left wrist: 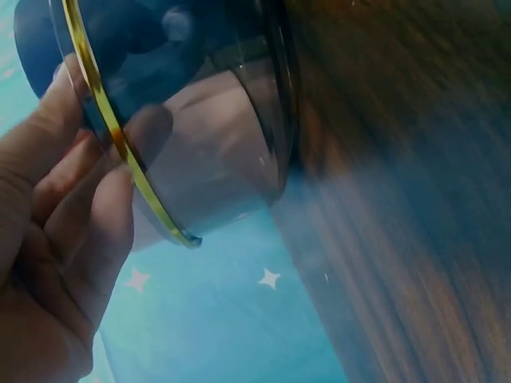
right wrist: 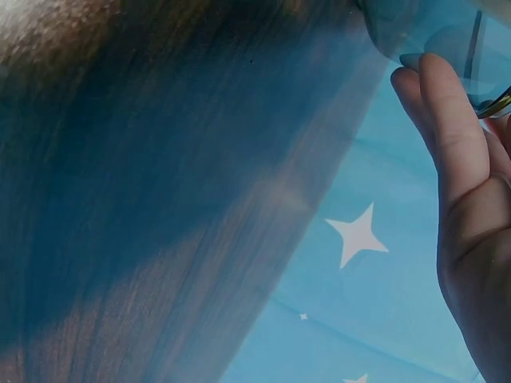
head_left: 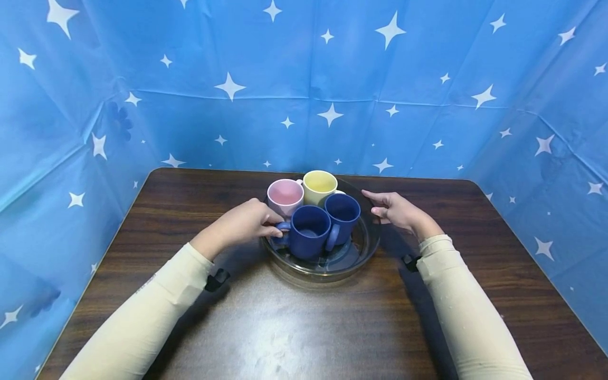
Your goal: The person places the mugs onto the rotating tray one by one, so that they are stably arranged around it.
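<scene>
A round see-through bowl (head_left: 328,276) on the table holds a pink mug (head_left: 279,205), a yellow mug (head_left: 312,197) and two dark blue mugs. With thumb and fingers, my left hand (head_left: 247,221) pinches the handle of the front blue mug (head_left: 309,244), which is upright inside the bowl. The rear blue mug (head_left: 345,229) is close beside it on the right. In the left wrist view, those fingers (left wrist: 112,207) are at the bowl's gold-coloured rim (left wrist: 144,179). My right hand (head_left: 398,211) is at the bowl's right side, fingers extended and thumb apart.
The dark wood-grain table (head_left: 285,338) extends around the bowl, with a bright reflection near the front. Blue cloth with white stars (head_left: 356,74) hangs behind the table and on both sides. A dark strap piece (head_left: 217,279) shows under the left wrist.
</scene>
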Demonstrator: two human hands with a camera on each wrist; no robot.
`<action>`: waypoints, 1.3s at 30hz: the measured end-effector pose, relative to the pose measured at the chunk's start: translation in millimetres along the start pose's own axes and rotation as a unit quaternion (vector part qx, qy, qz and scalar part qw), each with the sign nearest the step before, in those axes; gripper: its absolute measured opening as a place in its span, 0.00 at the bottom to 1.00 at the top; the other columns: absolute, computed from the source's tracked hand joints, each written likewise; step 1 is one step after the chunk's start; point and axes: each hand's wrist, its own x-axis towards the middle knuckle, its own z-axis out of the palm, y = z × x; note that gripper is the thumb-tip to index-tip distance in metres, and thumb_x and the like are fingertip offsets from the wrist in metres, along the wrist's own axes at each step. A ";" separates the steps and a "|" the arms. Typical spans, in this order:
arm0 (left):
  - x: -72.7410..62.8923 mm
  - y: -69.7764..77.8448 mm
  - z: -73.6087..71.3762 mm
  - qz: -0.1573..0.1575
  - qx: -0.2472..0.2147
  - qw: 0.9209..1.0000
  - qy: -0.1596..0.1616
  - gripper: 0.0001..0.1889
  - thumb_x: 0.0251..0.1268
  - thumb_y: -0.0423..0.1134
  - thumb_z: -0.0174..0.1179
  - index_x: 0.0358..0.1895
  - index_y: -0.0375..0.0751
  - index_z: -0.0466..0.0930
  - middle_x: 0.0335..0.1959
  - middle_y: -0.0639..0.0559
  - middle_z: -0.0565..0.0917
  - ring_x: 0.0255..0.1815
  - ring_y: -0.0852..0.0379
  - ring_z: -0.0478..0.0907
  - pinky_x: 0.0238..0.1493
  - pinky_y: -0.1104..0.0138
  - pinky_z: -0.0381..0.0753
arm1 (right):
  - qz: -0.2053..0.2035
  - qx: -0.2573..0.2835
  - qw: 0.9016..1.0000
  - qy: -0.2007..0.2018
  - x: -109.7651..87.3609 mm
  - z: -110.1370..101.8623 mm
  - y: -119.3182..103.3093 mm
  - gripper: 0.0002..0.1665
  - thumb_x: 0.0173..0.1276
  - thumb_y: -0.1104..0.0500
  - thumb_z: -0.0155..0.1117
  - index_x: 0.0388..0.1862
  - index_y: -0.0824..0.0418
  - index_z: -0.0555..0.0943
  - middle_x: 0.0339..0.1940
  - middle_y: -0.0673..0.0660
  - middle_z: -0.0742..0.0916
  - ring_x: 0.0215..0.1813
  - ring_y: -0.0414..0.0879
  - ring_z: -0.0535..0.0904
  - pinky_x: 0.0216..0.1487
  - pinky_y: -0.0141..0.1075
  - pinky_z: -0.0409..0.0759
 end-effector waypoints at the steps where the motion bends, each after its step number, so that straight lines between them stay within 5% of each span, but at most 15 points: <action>1: -0.9 0.7 0.4 0.002 0.013 1.000 0.008 0.06 0.64 0.39 0.71 0.30 0.47 0.86 0.20 0.65 0.76 0.20 0.68 0.67 0.25 0.70 0.70 | -0.001 0.000 1.000 0.001 -0.1 0.1 -0.1 0.34 0.81 0.68 0.47 0.82 0.57 0.57 0.82 0.68 0.56 0.64 0.66 0.78 0.61 0.52 0.77; 7: -4.9 6.8 4.5 -0.027 0.080 0.994 0.072 0.09 0.57 0.43 0.76 0.26 0.51 0.84 0.19 0.64 0.77 0.21 0.63 0.68 0.26 0.64 0.72 | -0.003 0.013 1.000 0.004 -0.9 1.6 0.4 0.34 0.81 0.69 0.47 0.82 0.57 0.57 0.82 0.69 0.56 0.65 0.67 0.77 0.61 0.53 0.77; 15: -8.1 11.6 10.5 -0.059 0.164 0.972 0.157 0.14 0.48 0.48 0.79 0.23 0.51 0.80 0.22 0.62 0.82 0.20 0.60 0.73 0.21 0.59 0.74 | -0.001 0.031 0.999 0.012 -2.4 3.3 0.1 0.34 0.81 0.69 0.47 0.82 0.58 0.57 0.82 0.68 0.56 0.65 0.67 0.77 0.62 0.53 0.76; 23: -6.3 11.4 11.2 -0.060 0.172 0.970 0.162 0.13 0.53 0.46 0.78 0.24 0.50 0.81 0.22 0.60 0.84 0.20 0.59 0.74 0.22 0.58 0.75 | -0.007 0.020 1.000 0.019 -2.2 6.0 3.9 0.33 0.81 0.68 0.47 0.82 0.58 0.58 0.81 0.69 0.57 0.65 0.66 0.77 0.61 0.52 0.77; 28: -5.7 11.2 11.4 -0.078 0.168 0.970 0.157 0.13 0.53 0.48 0.78 0.25 0.50 0.81 0.21 0.60 0.82 0.19 0.59 0.72 0.21 0.59 0.74 | -0.027 -0.051 0.997 0.051 -7.1 11.4 -2.7 0.33 0.81 0.66 0.50 0.81 0.62 0.58 0.79 0.69 0.64 0.56 0.63 0.84 0.59 0.53 0.80; 31: -6.5 11.1 12.4 -0.084 0.165 0.970 0.159 0.14 0.53 0.48 0.78 0.26 0.49 0.81 0.21 0.59 0.81 0.20 0.59 0.72 0.21 0.59 0.73 | -0.047 -0.095 0.992 0.069 -12.8 19.6 -11.1 0.37 0.80 0.62 0.55 0.82 0.66 0.54 0.80 0.69 0.62 0.67 0.64 0.75 0.68 0.57 0.71; 35: -8.9 10.8 13.9 -0.072 0.159 0.969 0.177 0.16 0.51 0.49 0.78 0.30 0.47 0.81 0.22 0.58 0.80 0.22 0.59 0.74 0.23 0.59 0.75 | -0.060 -0.122 0.987 0.082 -25.6 34.0 -26.1 0.50 0.75 0.56 0.64 0.83 0.66 0.45 0.83 0.68 0.53 0.82 0.64 0.50 0.77 0.59 0.54; 39: -8.1 12.6 13.9 -0.028 0.157 0.967 0.197 0.19 0.48 0.52 0.78 0.38 0.47 0.83 0.29 0.57 0.83 0.27 0.58 0.81 0.25 0.59 0.79 | -0.064 -0.124 0.987 0.077 -37.2 48.6 -37.5 0.60 0.69 0.54 0.71 0.83 0.66 0.41 0.83 0.68 0.54 0.82 0.64 0.50 0.76 0.61 0.55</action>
